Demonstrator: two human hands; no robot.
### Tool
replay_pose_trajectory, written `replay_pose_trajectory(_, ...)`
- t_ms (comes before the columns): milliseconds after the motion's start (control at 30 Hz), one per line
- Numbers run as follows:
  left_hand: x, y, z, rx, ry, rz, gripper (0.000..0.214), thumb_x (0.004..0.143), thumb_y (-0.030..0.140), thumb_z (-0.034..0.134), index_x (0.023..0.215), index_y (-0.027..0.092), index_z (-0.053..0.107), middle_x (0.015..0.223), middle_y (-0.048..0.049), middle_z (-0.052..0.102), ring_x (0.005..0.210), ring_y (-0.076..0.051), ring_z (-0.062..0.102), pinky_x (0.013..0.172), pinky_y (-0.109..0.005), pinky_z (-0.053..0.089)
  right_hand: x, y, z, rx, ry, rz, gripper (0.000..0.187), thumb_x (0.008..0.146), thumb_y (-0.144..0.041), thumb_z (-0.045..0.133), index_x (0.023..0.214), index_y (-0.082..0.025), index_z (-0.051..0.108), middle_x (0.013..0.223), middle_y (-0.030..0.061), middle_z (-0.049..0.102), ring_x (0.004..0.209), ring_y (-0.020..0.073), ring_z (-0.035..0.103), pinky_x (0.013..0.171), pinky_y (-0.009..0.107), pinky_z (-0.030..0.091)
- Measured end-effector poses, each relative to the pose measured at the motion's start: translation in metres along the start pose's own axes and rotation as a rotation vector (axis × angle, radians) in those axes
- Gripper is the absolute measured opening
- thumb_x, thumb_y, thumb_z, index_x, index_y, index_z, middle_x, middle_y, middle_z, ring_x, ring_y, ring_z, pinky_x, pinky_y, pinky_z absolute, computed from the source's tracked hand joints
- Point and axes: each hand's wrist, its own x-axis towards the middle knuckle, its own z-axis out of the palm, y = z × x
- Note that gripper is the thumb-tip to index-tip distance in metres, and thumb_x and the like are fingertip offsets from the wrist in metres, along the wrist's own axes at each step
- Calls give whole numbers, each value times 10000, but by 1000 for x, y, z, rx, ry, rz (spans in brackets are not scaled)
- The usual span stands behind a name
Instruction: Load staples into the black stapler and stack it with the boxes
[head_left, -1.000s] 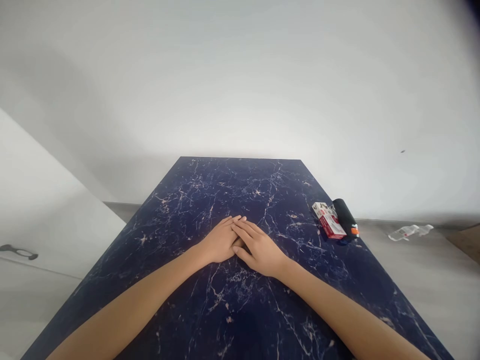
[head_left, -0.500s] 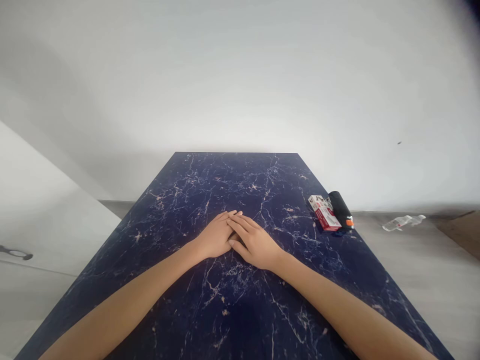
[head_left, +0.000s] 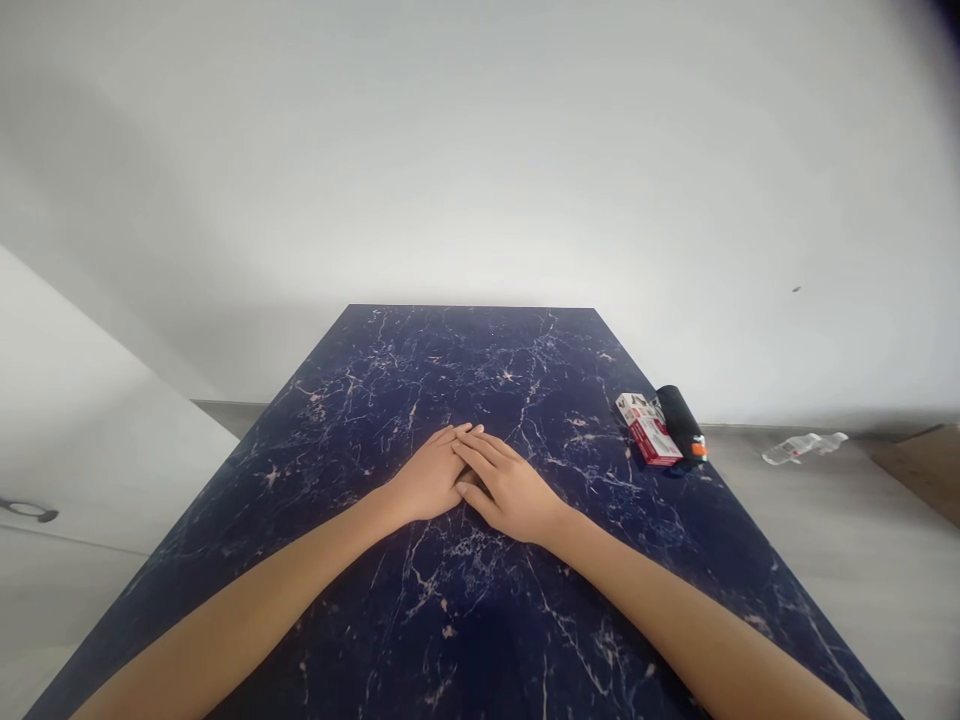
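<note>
I see the red-and-white box [head_left: 649, 432] beside a black cylinder [head_left: 679, 420] near the right edge of the blue-veined bench [head_left: 480, 350], untouched; I judge no handling under way. The right hand [head_left: 517, 492] overlaps the left hand [head_left: 429, 478], fingers extended, neither visibly gripping anything. Beyond: pale wall [head_left: 480, 150], greyish floor [head_left: 847, 530].

The bench [head_left: 480, 365] was deep navy, marbled with branching white veins and pinkish flecks. The small carton [head_left: 649, 432] was red and white, with dark printing on its white part. The cylinder [head_left: 679, 418] was black with an orange patch [head_left: 699, 449]. The wall [head_left: 480, 150] was pale grey, the floor [head_left: 832, 530] streaky grey, the handle [head_left: 46, 516] dark grey, the cardboard [head_left: 922, 468] brown.
</note>
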Motion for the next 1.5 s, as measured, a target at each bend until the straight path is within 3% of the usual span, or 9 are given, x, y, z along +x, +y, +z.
replay_pose_trajectory(433,0,-1,1,-13,35,13,568,1018,282,457,1578,287,361,1650,-47,340,1522,-288,323,1252,-502,283,0,2,1,4,10,-5,530,1017,-359,509,1514,-181,456,1565,137,464,1469,313,402,1217,571,367)
replay_pose_trajectory(933,1,1,-2,-9,-20,-6,586,1008,254,459,1583,274,349,1659,-53,319,1527,-296,308,1251,-518,275,-1,0,0,-4,3,-5,532,1029,-370,503,1517,-164,450,1565,143,461,1469,309,398,1223,555,363)
replay_pose_trajectory(1000,1,2,-1,5,20,-2,590,1004,241,468,1581,244,350,1652,-75,333,1527,-299,308,1249,-525,282,-1,-3,1,-30,12,-13,544,1034,-368,494,1529,-151,431,1571,149,450,1469,307,395,1220,543,369)
replay_pose_trajectory(1100,0,3,-2,26,190,16,517,1023,237,463,1538,199,418,1590,-105,438,1501,-284,356,1243,-525,301,0,1,-3,-136,52,-36,554,1043,-388,470,1541,-153,418,1596,151,411,1473,328,379,1203,566,377)
replay_pose_trajectory(1200,-2,4,-3,16,351,18,365,1052,233,434,1384,223,584,1439,-75,594,1419,-268,461,1205,-525,370,0,24,-22,-332,66,-49,501,1044,-404,474,1491,-178,501,1542,123,495,1453,354,399,1204,602,352)
replay_pose_trajectory(1300,-2,4,-4,11,379,-7,313,1051,225,442,1290,235,644,1364,-60,642,1392,-287,475,1164,-551,418,-9,61,-58,-539,122,22,381,1034,-296,491,1358,-152,630,1428,134,607,1416,345,448,1204,558,367)
replay_pose_trajectory(1400,-1,6,-4,14,358,-14,333,1042,236,467,1348,234,599,1368,-62,637,1397,-291,461,1168,-549,418,-36,93,-97,-712,259,166,385,989,-250,537,1349,-153,631,1404,152,619,1425,366,431,1169,582,384)
replay_pose_trajectory(1500,-1,7,-3,3,349,-46,449,1033,249,478,1482,234,463,1424,-81,588,1403,-291,456,1168,-533,424,-75,113,-127,-829,426,413,452,991,-330,527,1400,-145,583,1433,172,587,1451,402,373,1160,608,351)
